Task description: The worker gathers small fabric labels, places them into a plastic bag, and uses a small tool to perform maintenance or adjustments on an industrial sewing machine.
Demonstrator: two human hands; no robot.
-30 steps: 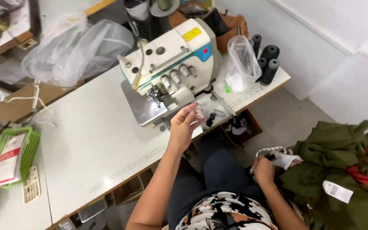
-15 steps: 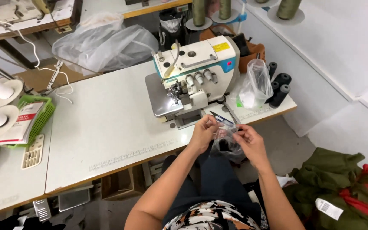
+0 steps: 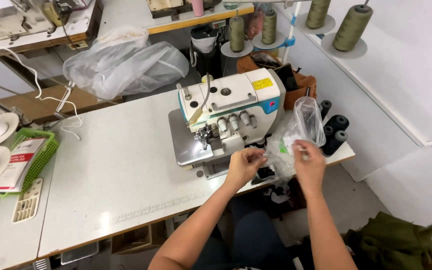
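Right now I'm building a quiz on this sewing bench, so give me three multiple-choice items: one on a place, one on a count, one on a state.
1. Where does the green basket sit?
A. at the table's left edge
B. on the sewing machine
C. on the floor

2. How many olive thread cones stand on the upper stands?
A. one
B. two
C. four

3. What are the hands doing?
A. resting flat on the table
B. holding clear plastic in front of the machine
C. gripping scissors

Answers: 1 A, it lies left of the white table. 2 C, four cones show. 3 B, the left hand and right hand pinch a clear plastic bag beside the sewing machine.
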